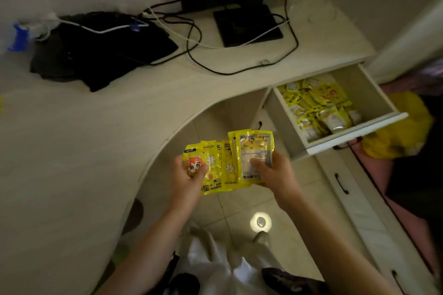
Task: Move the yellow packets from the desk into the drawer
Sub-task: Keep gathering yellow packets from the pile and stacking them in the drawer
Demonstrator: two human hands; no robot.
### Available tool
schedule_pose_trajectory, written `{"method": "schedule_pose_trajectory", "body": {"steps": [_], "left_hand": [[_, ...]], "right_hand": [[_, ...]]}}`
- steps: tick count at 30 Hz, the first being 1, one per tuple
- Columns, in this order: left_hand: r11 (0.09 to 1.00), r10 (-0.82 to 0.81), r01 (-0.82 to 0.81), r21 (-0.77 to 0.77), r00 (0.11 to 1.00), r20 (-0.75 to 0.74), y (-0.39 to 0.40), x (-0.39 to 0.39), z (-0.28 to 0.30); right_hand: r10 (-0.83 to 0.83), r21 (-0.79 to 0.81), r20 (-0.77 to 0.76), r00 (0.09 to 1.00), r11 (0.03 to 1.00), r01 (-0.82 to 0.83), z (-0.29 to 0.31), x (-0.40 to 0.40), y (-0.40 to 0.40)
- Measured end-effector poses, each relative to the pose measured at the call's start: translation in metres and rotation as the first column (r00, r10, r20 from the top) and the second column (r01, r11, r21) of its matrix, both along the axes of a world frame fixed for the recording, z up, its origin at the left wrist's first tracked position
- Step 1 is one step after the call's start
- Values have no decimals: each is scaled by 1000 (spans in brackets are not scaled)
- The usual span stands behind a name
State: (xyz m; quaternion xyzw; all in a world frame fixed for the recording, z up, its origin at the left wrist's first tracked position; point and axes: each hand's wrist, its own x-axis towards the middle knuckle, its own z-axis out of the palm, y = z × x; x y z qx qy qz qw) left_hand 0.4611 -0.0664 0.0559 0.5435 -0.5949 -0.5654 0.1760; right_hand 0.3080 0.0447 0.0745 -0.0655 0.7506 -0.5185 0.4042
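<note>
Both hands hold a fan of yellow packets over the floor, just in front of the curved desk edge. My left hand (189, 175) grips the left packets (212, 166), the front one showing a cartoon face. My right hand (271, 170) grips the right packets (254, 151), thumb on a packet's printed back. The open drawer (359, 136) lies up and to the right of my right hand, with several yellow packets (318, 105) piled inside it.
On the desk (84, 139) lie black clothing (100, 48), a monitor stand (247, 24) and looping cables (239, 64). Shut drawers with black handles (340, 183) sit below the open one. A yellow bag (398, 134) lies to the right of the drawer front.
</note>
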Motion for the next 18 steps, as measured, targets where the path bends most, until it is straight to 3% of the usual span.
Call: {"method": "schedule_pose_trajectory", "body": {"steps": [9,18], "left_hand": [[992,-82,85,92,996,-35,122,-120,-7],[981,-184,184,61,983,-3,169,-223,-10]], "right_hand": [[-166,-13,72,983,986,168,-6,-96,142],[-270,10,114,956,963,271,-15,-179,197]]}}
